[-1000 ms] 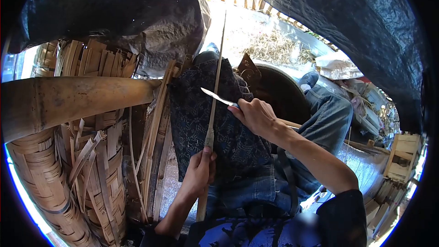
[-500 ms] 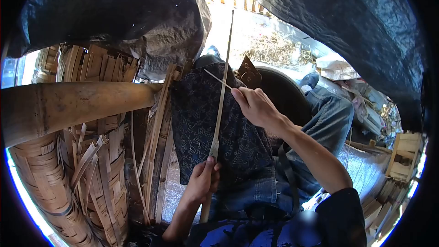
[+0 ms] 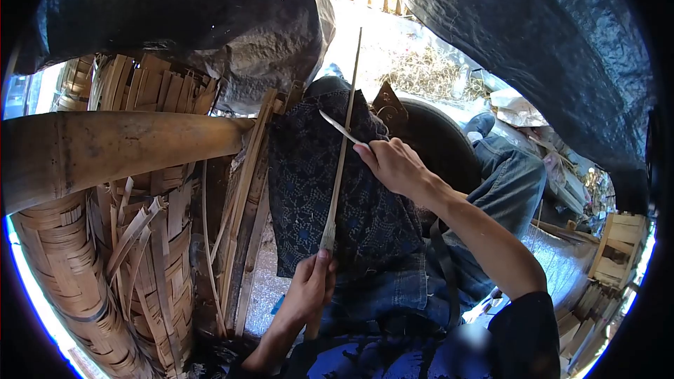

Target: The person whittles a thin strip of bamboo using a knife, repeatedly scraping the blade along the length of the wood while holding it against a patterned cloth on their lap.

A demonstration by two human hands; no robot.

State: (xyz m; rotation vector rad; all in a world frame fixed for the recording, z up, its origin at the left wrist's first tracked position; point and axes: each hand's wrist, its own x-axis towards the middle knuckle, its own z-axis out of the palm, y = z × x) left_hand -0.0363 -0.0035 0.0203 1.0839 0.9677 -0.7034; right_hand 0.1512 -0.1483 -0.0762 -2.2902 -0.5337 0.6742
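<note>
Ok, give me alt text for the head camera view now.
The right hand holds a knife across a slender bamboo strip gripped by the left hand, above a dark patterned cloth. A thick bamboo pole juts in from the left.

shirt (image 3: 365,359): black, blue-purple front print | right sleeve (image 3: 525,330): black, ends near elbow | jeans (image 3: 516,172): faded blue | cloth (image 3: 302,193) over left leg: dark, pale dotted motifs, blue patches | strap (image 3: 442,263): dark, narrow | left grip (image 3: 312,285), right grip (image 3: 397,165): bare
</note>
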